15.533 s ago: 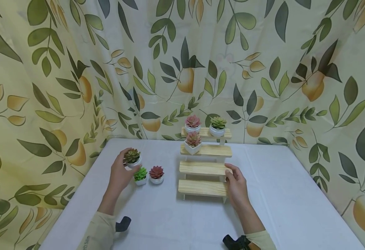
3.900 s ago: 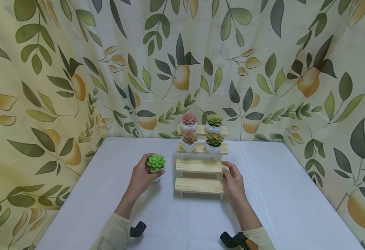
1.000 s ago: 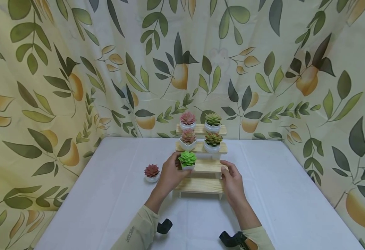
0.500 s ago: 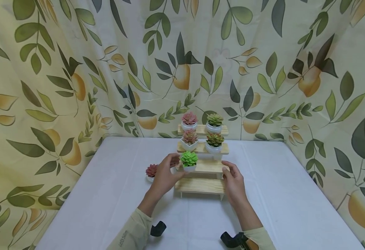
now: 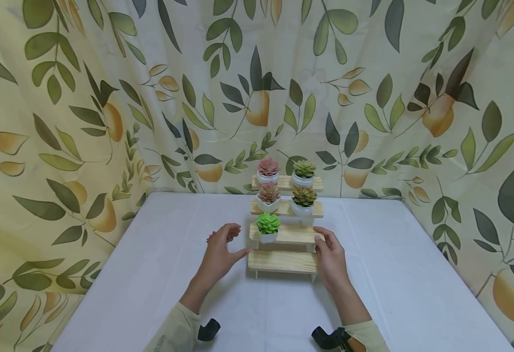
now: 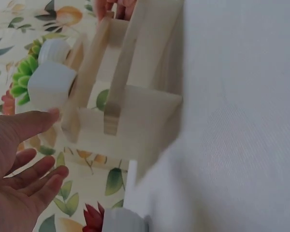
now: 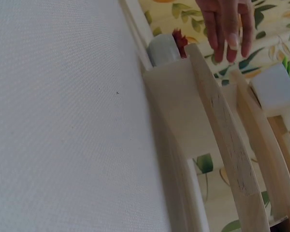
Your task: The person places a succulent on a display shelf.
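A bright green potted succulent (image 5: 268, 225) stands at the left end of the third step down of a wooden tiered stand (image 5: 283, 263). My left hand (image 5: 216, 254) is apart from it to the left, holding nothing, fingers and thumb spread. In the left wrist view, the thumb points toward the white pot (image 6: 50, 84). My right hand (image 5: 332, 256) pinches the right end of that same step between thumb and fingers. A red potted succulent (image 7: 164, 48) rests on the table left of the stand, mostly hidden behind my left hand in the head view.
On the top step are a pink succulent (image 5: 268, 167) and a green one (image 5: 303, 171). Below them sit a pinkish succulent (image 5: 268, 193) in a square-rimmed pot and a dark green one (image 5: 304, 198). A leaf-print curtain (image 5: 173, 98) hangs behind the white table (image 5: 393, 274).
The dark green succulent, then the bright green one, went from the left onto the stand. My left hand has just let the bright green one go and drawn back left. The right hand keeps its grip.
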{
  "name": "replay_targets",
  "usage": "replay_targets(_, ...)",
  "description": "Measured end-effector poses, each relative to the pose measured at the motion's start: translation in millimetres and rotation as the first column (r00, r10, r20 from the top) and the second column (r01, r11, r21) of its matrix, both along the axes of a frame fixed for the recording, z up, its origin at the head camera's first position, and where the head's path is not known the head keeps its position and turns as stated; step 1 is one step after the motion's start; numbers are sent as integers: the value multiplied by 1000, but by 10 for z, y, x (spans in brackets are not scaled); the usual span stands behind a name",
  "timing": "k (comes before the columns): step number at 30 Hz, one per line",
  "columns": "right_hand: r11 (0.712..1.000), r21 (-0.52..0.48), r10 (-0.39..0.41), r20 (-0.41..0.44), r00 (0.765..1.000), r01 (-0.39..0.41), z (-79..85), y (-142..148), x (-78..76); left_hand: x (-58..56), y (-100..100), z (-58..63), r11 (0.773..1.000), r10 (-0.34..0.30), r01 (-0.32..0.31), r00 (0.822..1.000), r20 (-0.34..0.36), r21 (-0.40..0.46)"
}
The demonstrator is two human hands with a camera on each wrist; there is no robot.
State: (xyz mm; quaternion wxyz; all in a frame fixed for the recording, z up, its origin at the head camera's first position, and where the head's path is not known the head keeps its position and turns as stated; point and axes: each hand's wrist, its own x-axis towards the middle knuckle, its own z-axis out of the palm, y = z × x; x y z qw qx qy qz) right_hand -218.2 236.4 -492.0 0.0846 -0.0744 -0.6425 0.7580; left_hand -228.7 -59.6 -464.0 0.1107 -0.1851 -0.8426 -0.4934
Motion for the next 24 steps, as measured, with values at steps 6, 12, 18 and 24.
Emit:
replay_targets(6, 1000, -10, 4, 8, 1000, -4, -14, -10, 1, -8, -210, -91, 997, 21, -22, 1000, 20, 70)
replay_targets(12, 1000, -11, 5, 0, 1000, -5, -16, -11, 0, -39, -392, -112, 996, 74, -73, 997, -12, 59)
replay_targets(18, 1000, -10, 7, 0, 1000, -7, -10, -3, 2, -47, -523, -148, 985, 166, -167, 985, -45, -31)
replay_targets(24, 1000, -14, 6, -11, 1000, -6, -3, -4, 2, -73, -605, -214, 982, 181, -180, 984, 3, -62)
